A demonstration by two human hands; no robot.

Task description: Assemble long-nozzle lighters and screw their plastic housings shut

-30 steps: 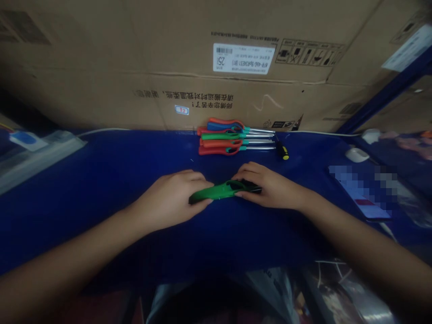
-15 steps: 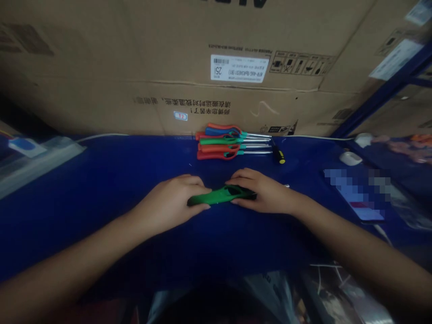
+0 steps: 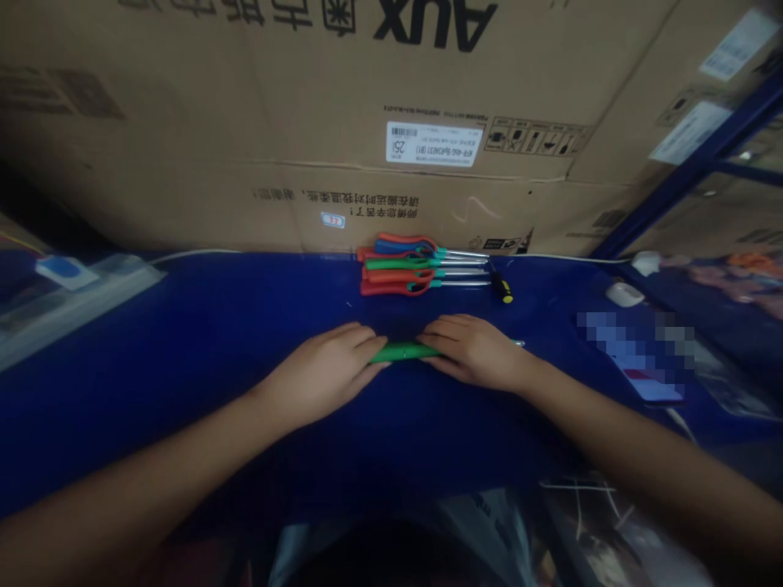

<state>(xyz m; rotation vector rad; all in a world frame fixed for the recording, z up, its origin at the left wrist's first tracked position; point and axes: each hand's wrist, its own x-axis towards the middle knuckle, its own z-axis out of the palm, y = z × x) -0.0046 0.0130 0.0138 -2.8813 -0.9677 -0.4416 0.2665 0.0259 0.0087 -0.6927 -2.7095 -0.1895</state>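
A green gas lighter (image 3: pixel 404 352) lies level between my two hands, over the blue tabletop (image 3: pixel 367 440). My left hand (image 3: pixel 333 363) is closed around its left end, fingers on top and thumb beneath. Wrapped over the right part of the lighter is my right hand (image 3: pixel 468 349), which hides the trigger area; a bit of metal tip shows past the wrist. Behind the hands, several long-nosed gas lighters (image 3: pixel 395 288) in red, orange, green and blue are stacked side by side, nozzles pointing right. Touching or close to their tips is a black and yellow screwdriver (image 3: pixel 502 289).
A large cardboard box (image 3: pixel 201 187) stands upright along the back edge. To the right lie a phone (image 3: pixel 636 359) with a blurred screen and a small white object (image 3: pixel 624 294). On the left is a clear plastic bag (image 3: pixel 116 285). A blue metal post (image 3: pixel 661 196) rises at the right.
Both hands have closed in on the green lighter, covering more of it; its trigger opening, visible before, is now hidden. My left hand moved right. The view tilted up slightly.
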